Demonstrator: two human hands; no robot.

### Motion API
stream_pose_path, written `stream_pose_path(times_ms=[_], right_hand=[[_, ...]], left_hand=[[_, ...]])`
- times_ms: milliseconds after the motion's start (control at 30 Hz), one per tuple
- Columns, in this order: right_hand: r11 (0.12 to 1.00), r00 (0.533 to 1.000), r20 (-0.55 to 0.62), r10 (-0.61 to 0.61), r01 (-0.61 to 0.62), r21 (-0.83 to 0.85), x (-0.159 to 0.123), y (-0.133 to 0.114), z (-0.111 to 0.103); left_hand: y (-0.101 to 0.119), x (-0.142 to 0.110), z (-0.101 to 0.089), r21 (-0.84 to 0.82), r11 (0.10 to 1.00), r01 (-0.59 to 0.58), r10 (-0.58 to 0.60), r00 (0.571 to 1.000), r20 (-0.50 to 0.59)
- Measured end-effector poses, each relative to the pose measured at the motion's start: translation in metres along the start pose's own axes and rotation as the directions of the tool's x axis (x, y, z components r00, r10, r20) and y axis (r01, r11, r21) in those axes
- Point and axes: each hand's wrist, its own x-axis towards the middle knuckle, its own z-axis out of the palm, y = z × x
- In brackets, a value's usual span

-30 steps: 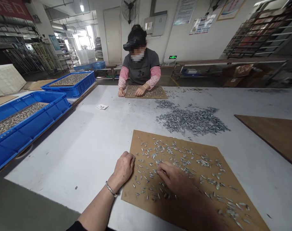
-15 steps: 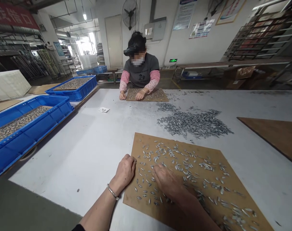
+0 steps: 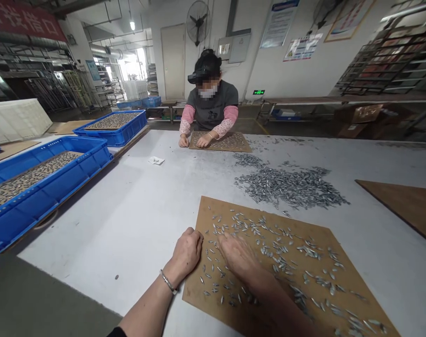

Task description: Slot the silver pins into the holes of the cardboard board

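Observation:
A brown board (image 3: 269, 220) lies on the white table before me, strewn with many small silvery spindle-shaped metal pieces (image 3: 313, 252). My left hand (image 3: 187, 250) is closed at the board's left edge, its fingers curled against the rim. Over the left part of the board, my right hand (image 3: 239, 255) points its bent, closed fingers down among the pieces. Its fingertips are mostly hidden under the hand, so what they hold cannot be made out. Near the left edge the pieces lie apart; toward the right they bunch in clusters.
A large pile of metal pieces (image 3: 290, 185) lies beyond the board. Another brown board (image 3: 405, 201) is at the right. Blue crates (image 3: 75, 171) holding filled boards stand at the left. Across the table (image 3: 146, 210) a co-worker (image 3: 213, 105) handles a similar board.
My right hand has shifted slightly up and left across the board, relative to the pieces. My left hand stays at the edge. The whole view has swung a little to the left.

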Motion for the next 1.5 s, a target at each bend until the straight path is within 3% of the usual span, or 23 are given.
stream_pose_path(times_ms=[100,267,433,633,800,900,1000,1067,1167,1500], right_hand=[[1.000,0.999,-0.039,0.005,-0.004,0.028,-0.002,0.010,0.002],[0.989,0.975,-0.212,0.064,-0.033,0.147,-0.021,0.041,0.004],[0.987,0.972,-0.226,0.067,-0.030,0.160,-0.053,0.061,0.014],[0.984,0.959,-0.275,0.072,-0.023,0.176,-0.068,0.054,0.020],[0.980,0.979,-0.193,0.061,-0.023,0.196,-0.052,0.033,0.004],[0.988,0.988,-0.137,0.073,-0.052,0.146,-0.036,0.020,-0.004],[0.993,0.991,-0.093,0.096,-0.089,0.076,-0.024,0.015,-0.006],[0.995,0.994,-0.070,0.086,-0.082,0.056,-0.020,0.016,-0.004],[0.998,0.997,-0.050,0.060,-0.059,0.034,-0.020,0.021,-0.001],[0.998,0.990,-0.139,0.014,-0.022,-0.054,-0.026,0.012,0.009]], left_hand=[[-0.001,0.001,0.000,-0.008,1.000,0.012,-0.012,1.000,-0.014],[0.001,0.006,-0.007,0.050,0.999,0.005,-0.006,1.000,0.029],[0.013,0.027,-0.009,0.200,0.979,-0.028,0.013,0.997,0.073],[0.023,0.049,0.000,0.337,0.941,-0.010,-0.025,0.995,0.101],[0.019,0.043,0.000,0.355,0.932,-0.065,0.024,0.993,0.118],[0.013,0.036,-0.003,0.277,0.956,-0.092,0.063,0.992,0.112],[0.005,0.029,-0.006,0.072,0.993,-0.090,0.091,0.996,-0.009],[-0.001,0.025,-0.009,-0.059,0.996,-0.072,0.066,0.993,-0.095],[-0.010,0.025,-0.012,-0.180,0.983,-0.039,0.016,0.992,-0.123],[-0.014,0.025,-0.010,-0.256,0.966,-0.039,0.010,0.993,-0.117]])
